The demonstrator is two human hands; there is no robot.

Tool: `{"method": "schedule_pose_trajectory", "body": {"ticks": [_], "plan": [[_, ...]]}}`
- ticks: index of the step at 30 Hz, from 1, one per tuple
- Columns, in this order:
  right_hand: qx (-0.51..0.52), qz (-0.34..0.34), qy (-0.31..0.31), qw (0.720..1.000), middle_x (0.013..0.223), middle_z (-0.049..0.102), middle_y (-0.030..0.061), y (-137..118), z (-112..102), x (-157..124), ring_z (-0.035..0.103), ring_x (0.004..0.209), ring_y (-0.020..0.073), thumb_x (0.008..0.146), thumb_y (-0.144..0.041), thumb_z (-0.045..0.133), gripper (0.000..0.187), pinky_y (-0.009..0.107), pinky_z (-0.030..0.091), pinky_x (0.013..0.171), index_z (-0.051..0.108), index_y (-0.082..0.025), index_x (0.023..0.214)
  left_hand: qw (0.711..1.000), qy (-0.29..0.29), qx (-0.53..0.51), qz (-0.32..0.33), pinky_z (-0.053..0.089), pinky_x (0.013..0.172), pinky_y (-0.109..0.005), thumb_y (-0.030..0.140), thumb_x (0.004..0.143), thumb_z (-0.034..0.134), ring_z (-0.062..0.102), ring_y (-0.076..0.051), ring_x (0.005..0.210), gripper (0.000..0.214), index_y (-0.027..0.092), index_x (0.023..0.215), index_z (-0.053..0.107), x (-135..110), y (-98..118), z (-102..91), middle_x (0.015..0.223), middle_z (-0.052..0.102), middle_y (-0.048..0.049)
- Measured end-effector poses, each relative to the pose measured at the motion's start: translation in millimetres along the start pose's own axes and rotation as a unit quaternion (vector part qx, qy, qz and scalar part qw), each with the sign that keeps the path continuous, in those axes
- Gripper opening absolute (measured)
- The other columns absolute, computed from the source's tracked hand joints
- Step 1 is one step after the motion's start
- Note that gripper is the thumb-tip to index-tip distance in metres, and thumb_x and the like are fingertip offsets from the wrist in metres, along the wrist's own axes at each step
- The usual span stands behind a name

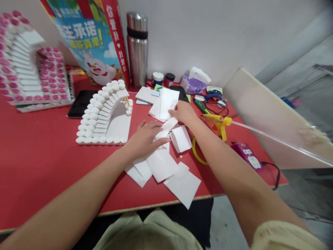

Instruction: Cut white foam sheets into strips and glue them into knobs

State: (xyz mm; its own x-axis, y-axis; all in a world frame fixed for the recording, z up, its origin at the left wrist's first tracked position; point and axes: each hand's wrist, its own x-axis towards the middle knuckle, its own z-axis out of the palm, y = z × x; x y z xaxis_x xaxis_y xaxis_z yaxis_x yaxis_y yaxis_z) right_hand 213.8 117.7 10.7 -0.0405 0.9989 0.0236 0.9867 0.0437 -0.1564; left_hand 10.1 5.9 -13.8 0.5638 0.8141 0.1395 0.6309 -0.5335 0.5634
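Note:
My right hand (185,111) pinches the edge of a folded white sheet of paper (168,103) lying at the back of a loose pile. My left hand (147,137) rests on other white pieces with its fingers spread apart. A small folded paper (180,139) lies just below my right hand. Several square white sheets (183,184) overlap towards the table's front edge, one sticking out past it. Left of my hands stands a small white curved staircase model (105,116) edged with white round pieces.
On the red table (39,156) a larger pink-and-white staircase model (26,73) stands at left. Behind are a printed bag (88,38) and a steel flask (137,52). At right lie a yellow glue gun (218,122) with a long clear stick, a purple power socket (248,156) and tissues (195,83).

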Motion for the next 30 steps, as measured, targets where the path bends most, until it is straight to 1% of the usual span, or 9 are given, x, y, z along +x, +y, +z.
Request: {"method": "schedule_pose_trajectory", "body": {"ticks": [7, 12, 15, 18, 20, 23, 26, 28, 30], "plan": [[0.087, 0.005, -0.005, 0.996, 0.092, 0.079, 0.0117, 4.8, 4.0, 6.5, 0.073, 0.091, 0.0253, 0.082, -0.019, 0.07, 0.011, 0.033, 0.054, 0.085, 0.079, -0.014, 0.085, 1.0, 0.005, 0.002, 0.001, 0.021, 0.126, -0.064, 0.062, 0.102, 0.049, 0.048, -0.035, 0.147, 0.061, 0.015, 0.137, 0.067, -0.5, 0.2, -0.7, 0.151, 0.059, -0.019], [0.159, -0.045, 0.106, 0.98, 0.083, 0.075, 0.0054, 13.2, -5.3, -0.7, 0.068, 0.081, 0.0203, 0.079, -0.016, 0.064, 0.01, 0.032, 0.052, 0.081, 0.074, -0.017, 0.078, 1.0, 0.016, 0.003, 0.005, 0.025, 0.125, -0.064, 0.06, 0.102, 0.05, 0.049, -0.037, 0.145, 0.06, 0.014, 0.135, 0.067, -0.7, 0.4, -0.5, 0.151, 0.059, -0.0208], [0.214, -0.071, 0.198, 0.954, 0.082, 0.071, 0.0039, 17.9, -21.7, -11.5, 0.065, 0.084, 0.0203, 0.08, -0.019, 0.063, 0.008, 0.035, 0.052, 0.086, 0.067, -0.019, 0.074, 1.0, 0.02, -0.006, 0.0, 0.028, 0.124, -0.063, 0.061, 0.101, 0.051, 0.05, -0.037, 0.144, 0.057, 0.017, 0.134, 0.068, -0.6, 0.5, -0.6, 0.149, 0.06, -0.019], [0.364, -0.073, 0.241, 0.897, 0.087, 0.067, 0.0027, 18.4, -41.4, -32.3, 0.064, 0.09, 0.0206, 0.082, -0.027, 0.064, 0.007, 0.038, 0.053, 0.088, 0.061, -0.022, 0.077, 0.999, 0.025, -0.026, -0.003, 0.031, 0.123, -0.062, 0.063, 0.1, 0.051, 0.05, -0.037, 0.144, 0.057, 0.019, 0.133, 0.069, -0.4, 0.4, -2.1, 0.148, 0.062, -0.0184], [0.526, -0.048, 0.206, 0.824, 0.081, 0.06, -0.0001, 15.9, -50.6, -50.2, 0.063, 0.084, 0.0194, 0.081, -0.031, 0.064, 0.01, 0.037, 0.054, 0.081, 0.056, -0.025, 0.079, 0.997, 0.041, -0.057, -0.009, 0.034, 0.122, -0.059, 0.066, 0.099, 0.052, 0.049, -0.037, 0.145, 0.062, 0.019, 0.136, 0.066, -0.2, 0.5, -3.5, 0.149, 0.06, -0.0192], [0.686, -0.022, 0.091, 0.721, 0.073, 0.052, -0.0031, 10.2, -51.6, -73.6, 0.062, 0.075, 0.0189, 0.076, -0.035, 0.067, 0.017, 0.035, 0.054, 0.071, 0.052, -0.027, 0.08, 0.987, 0.112, -0.113, -0.01, 0.034, 0.123, -0.057, 0.071, 0.089, 0.065, 0.043, -0.038, 0.151, 0.084, 0.02, 0.154, 0.049, 0.1, 0.6, -5.1, 0.161, 0.048, -0.0207], [0.719, -0.001, 0.059, 0.692, 0.066, 0.049, -0.0046, 5.3, -40.3, -85.0, 0.054, 0.059, 0.0143, 0.071, -0.035, 0.073, 0.02, 0.028, 0.046, 0.056, 0.056, -0.026, 0.076, 0.972, 0.194, -0.133, 0.001, 0.027, 0.127, -0.057, 0.071, 0.076, 0.08, 0.026, -0.041, 0.159, 0.116, 0.022, 0.166, 0.025, 0.5, 0.2, -5.1, 0.173, 0.026, -0.0215], [0.721, 0.002, 0.042, 0.691, 0.062, 0.049, -0.0054, 3.6, -32.6, -87.5, 0.045, 0.052, 0.0106, 0.067, -0.031, 0.076, 0.019, 0.025, 0.04, 0.051, 0.059, -0.024, 0.071, 0.966, 0.222, -0.134, 0.009, 0.022, 0.129, -0.056, 0.066, 0.078, 0.08, 0.018, -0.041, 0.162, 0.115, 0.024, 0.167, 0.02, 0.5, 0.0, -5.7, 0.176, 0.018, -0.0199], [0.716, -0.009, -0.002, 0.698, 0.063, 0.054, -0.0045, 3.4, -28.5, -88.7, 0.045, 0.052, 0.0098, 0.064, -0.028, 0.077, 0.017, 0.024, 0.04, 0.051, 0.061, -0.024, 0.068, 0.962, 0.234, -0.142, 0.023, 0.021, 0.13, -0.054, 0.059, 0.086, 0.076, 0.018, -0.038, 0.162, 0.103, 0.027, 0.167, 0.022, 0.1, 0.3, -7.7, 0.176, 0.019, -0.017]]}}
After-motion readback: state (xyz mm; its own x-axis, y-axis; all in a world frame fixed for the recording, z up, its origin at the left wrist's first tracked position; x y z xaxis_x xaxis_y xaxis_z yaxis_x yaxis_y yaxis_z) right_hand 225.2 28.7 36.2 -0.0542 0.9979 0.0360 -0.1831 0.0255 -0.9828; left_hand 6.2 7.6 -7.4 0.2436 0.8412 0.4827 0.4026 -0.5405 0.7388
